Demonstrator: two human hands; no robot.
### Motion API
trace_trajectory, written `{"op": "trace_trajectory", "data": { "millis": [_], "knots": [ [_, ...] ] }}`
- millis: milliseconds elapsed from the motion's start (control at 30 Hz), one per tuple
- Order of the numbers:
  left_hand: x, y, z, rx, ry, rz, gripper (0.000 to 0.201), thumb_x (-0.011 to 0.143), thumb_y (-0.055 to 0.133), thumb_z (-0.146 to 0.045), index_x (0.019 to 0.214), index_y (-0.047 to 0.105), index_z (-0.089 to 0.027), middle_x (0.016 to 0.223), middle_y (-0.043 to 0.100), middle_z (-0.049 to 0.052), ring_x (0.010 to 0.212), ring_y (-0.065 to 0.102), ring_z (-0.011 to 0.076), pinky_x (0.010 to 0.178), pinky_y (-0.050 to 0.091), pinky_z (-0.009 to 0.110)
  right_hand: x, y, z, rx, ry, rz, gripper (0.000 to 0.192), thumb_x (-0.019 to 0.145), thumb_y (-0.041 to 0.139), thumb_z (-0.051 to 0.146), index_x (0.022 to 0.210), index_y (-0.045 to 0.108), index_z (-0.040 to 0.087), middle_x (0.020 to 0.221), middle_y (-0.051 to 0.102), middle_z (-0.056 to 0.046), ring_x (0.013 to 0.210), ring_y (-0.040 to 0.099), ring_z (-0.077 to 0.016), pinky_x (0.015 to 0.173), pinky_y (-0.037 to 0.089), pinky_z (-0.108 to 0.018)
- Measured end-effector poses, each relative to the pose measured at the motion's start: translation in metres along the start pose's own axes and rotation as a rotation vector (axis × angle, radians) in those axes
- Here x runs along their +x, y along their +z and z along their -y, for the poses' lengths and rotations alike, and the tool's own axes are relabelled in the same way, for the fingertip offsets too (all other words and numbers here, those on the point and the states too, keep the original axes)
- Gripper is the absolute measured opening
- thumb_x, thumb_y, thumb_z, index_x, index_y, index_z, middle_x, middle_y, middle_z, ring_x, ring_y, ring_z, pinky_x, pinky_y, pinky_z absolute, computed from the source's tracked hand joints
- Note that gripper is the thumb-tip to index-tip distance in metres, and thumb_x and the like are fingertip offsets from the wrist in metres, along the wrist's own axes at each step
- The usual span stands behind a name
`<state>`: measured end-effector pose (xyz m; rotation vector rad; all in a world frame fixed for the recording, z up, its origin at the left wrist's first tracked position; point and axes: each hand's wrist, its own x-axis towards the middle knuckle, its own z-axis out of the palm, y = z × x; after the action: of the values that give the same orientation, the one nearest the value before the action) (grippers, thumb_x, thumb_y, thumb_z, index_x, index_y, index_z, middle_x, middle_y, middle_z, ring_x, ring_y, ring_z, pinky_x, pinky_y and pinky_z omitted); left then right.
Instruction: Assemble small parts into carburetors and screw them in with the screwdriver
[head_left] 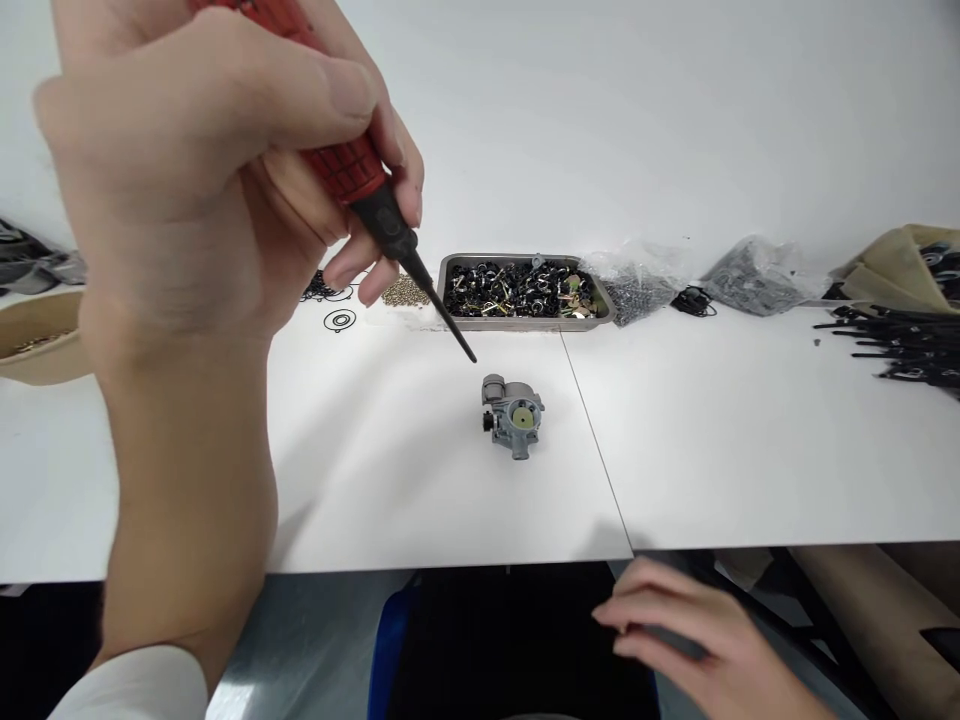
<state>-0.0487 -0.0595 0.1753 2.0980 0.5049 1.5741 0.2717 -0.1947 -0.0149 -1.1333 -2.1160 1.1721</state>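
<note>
My left hand [202, 190] is raised close to the camera and grips a screwdriver [375, 205] with a red ribbed handle and a black shaft, tip pointing down and right. The tip hovers above and left of a small grey metal carburetor [513, 414] that stands alone on the white table [750, 440]. My right hand [694, 640] is low, below the table's front edge, fingers loosely curled on something dark; what it touches is unclear.
A metal tray [450, 272] of small black and brass parts sits behind the carburetor. Beside it lie plastic bags of parts [750, 275], black rings [340, 319], brass bits [406, 291], black straps [900, 345] far right, and a tan bowl [37, 335] at left.
</note>
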Motion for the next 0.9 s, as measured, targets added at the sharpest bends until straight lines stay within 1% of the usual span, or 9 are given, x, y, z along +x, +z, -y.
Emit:
{"op": "trace_trajectory", "data": {
  "millis": [100, 200, 333, 433, 500, 567, 633, 733, 900],
  "knots": [
    [0.003, 0.001, 0.002, 0.061, -0.121, -0.132, 0.014, 0.075, 0.052, -0.023, 0.068, 0.062, -0.017, 0.060, 0.060, 0.001, 0.039, 0.044, 0.0113, 0.031, 0.035, 0.029, 0.047, -0.045, 0.029, -0.044, -0.140, -0.077, 0.009, 0.084, 0.069, 0.020, 0.089, 0.072, 0.028, 0.084, 0.067, -0.003, 0.075, 0.065, -0.0153, 0.065, 0.053, -0.026],
    [0.007, -0.002, 0.006, -0.029, -0.044, -0.157, 0.011, 0.070, 0.056, -0.009, 0.064, 0.064, -0.013, 0.055, 0.060, 0.002, 0.033, 0.045, 0.0123, 0.026, 0.029, 0.030, 0.106, -0.072, 0.055, 0.014, -0.281, -0.219, 0.007, 0.078, 0.075, 0.020, 0.083, 0.071, 0.024, 0.077, 0.066, -0.003, 0.072, 0.062, -0.0160, 0.067, 0.052, -0.030],
    [0.012, -0.010, 0.005, -0.050, 0.049, -0.246, 0.013, 0.071, 0.054, -0.009, 0.062, 0.062, -0.013, 0.056, 0.063, 0.004, 0.031, 0.047, 0.0140, 0.025, 0.029, 0.031, 0.177, -0.078, 0.087, 0.285, -0.424, -0.244, 0.014, 0.068, 0.084, 0.024, 0.073, 0.071, 0.021, 0.073, 0.066, -0.002, 0.068, 0.062, -0.0161, 0.062, 0.052, -0.032],
    [0.014, -0.015, 0.000, -0.032, 0.127, -0.363, 0.015, 0.076, 0.049, -0.013, 0.066, 0.061, -0.013, 0.058, 0.063, 0.004, 0.031, 0.047, 0.0141, 0.025, 0.030, 0.031, 0.212, -0.071, 0.100, 0.570, -0.444, -0.205, 0.021, 0.064, 0.086, 0.030, 0.069, 0.069, 0.019, 0.068, 0.064, -0.001, 0.060, 0.059, -0.0135, 0.053, 0.048, -0.029],
    [0.014, -0.016, -0.003, -0.018, 0.187, -0.437, 0.018, 0.079, 0.045, -0.017, 0.068, 0.059, -0.015, 0.059, 0.062, 0.004, 0.032, 0.045, 0.0133, 0.025, 0.029, 0.030, 0.225, -0.064, 0.102, 0.775, -0.391, -0.166, 0.027, 0.066, 0.084, 0.039, 0.068, 0.066, 0.020, 0.061, 0.060, 0.001, 0.052, 0.052, -0.0105, 0.048, 0.042, -0.026],
    [0.013, -0.017, -0.005, 0.009, 0.222, -0.464, 0.019, 0.081, 0.044, -0.018, 0.070, 0.059, -0.016, 0.060, 0.062, 0.003, 0.032, 0.045, 0.0124, 0.025, 0.030, 0.030, 0.233, -0.057, 0.101, 0.937, -0.317, -0.113, 0.037, 0.067, 0.081, 0.051, 0.068, 0.061, 0.020, 0.057, 0.054, 0.004, 0.049, 0.044, -0.0082, 0.046, 0.037, -0.024],
    [0.012, -0.017, -0.005, 0.031, 0.229, -0.418, 0.017, 0.081, 0.046, -0.017, 0.071, 0.061, -0.016, 0.061, 0.063, 0.003, 0.034, 0.046, 0.0123, 0.027, 0.035, 0.030, 0.236, -0.052, 0.097, 1.028, -0.254, -0.063, 0.044, 0.064, 0.080, 0.057, 0.066, 0.056, 0.020, 0.058, 0.050, 0.005, 0.049, 0.038, -0.0072, 0.046, 0.032, -0.023],
    [0.011, -0.017, -0.004, 0.022, 0.204, -0.341, 0.018, 0.079, 0.048, -0.014, 0.072, 0.064, -0.016, 0.065, 0.064, 0.005, 0.035, 0.048, 0.0135, 0.028, 0.041, 0.032, 0.238, -0.046, 0.093, 1.098, -0.186, -0.003, 0.047, 0.062, 0.083, 0.055, 0.064, 0.052, 0.019, 0.058, 0.046, 0.005, 0.049, 0.033, -0.0067, 0.046, 0.029, -0.023],
    [0.011, -0.010, -0.004, 0.032, 0.148, -0.313, 0.014, 0.078, 0.053, -0.018, 0.071, 0.066, -0.017, 0.064, 0.064, 0.005, 0.035, 0.050, 0.0147, 0.028, 0.041, 0.033, 0.240, -0.045, 0.091, 1.184, -0.145, 0.041, 0.044, 0.063, 0.084, 0.050, 0.069, 0.052, 0.020, 0.058, 0.047, 0.006, 0.050, 0.031, -0.0066, 0.047, 0.028, -0.022]
  ]
}}
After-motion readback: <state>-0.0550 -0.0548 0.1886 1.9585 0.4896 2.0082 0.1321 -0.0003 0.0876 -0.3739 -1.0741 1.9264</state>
